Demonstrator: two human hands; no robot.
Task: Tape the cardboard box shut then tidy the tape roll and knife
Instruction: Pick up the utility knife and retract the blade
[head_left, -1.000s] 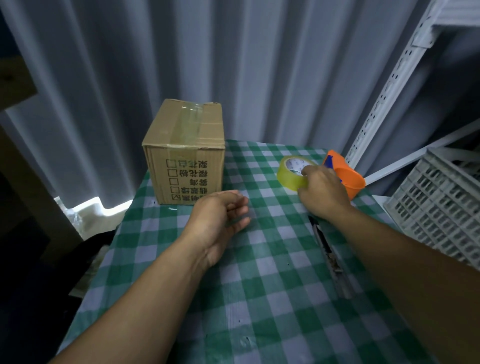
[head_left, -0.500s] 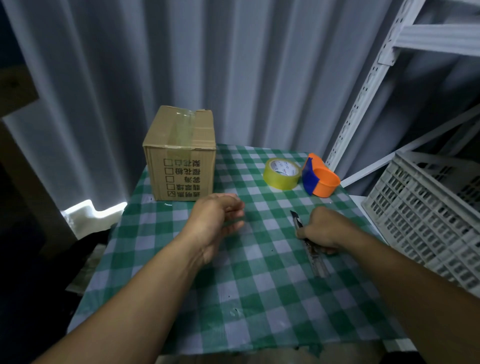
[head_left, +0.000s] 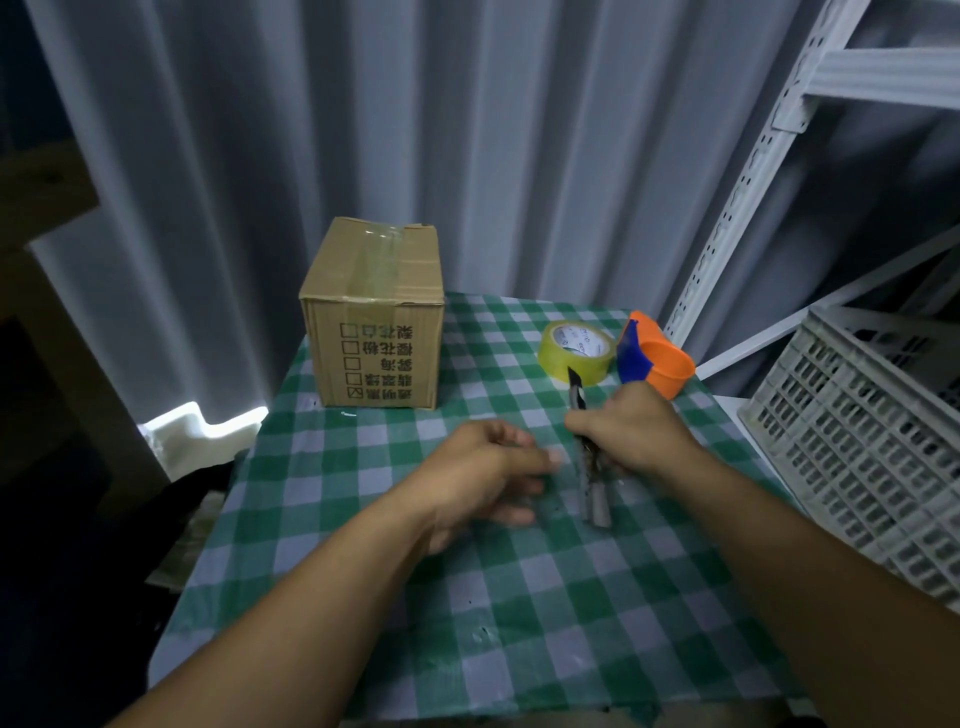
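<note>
A cardboard box (head_left: 375, 322) with clear tape across its closed top stands at the table's far left. The yellowish tape roll (head_left: 575, 351) lies flat at the far right, beside an orange and blue tape dispenser (head_left: 655, 361). My right hand (head_left: 628, 432) grips a grey utility knife (head_left: 591, 467), its dark tip pointing away toward the roll and its tail end over the cloth. My left hand (head_left: 485, 478) hovers just left of the knife with loosely curled, blurred fingers and holds nothing.
A green and white checked cloth (head_left: 467, 613) covers the small table. A white slotted crate (head_left: 862, 441) sits close on the right under a white metal shelf frame (head_left: 737, 197). Grey curtains hang behind. White foam (head_left: 202, 431) lies beyond the left edge.
My right hand left the tape roll, came back to the knife lying on the cloth, closed on it and raised its tip. My left hand shifted right toward the knife.
</note>
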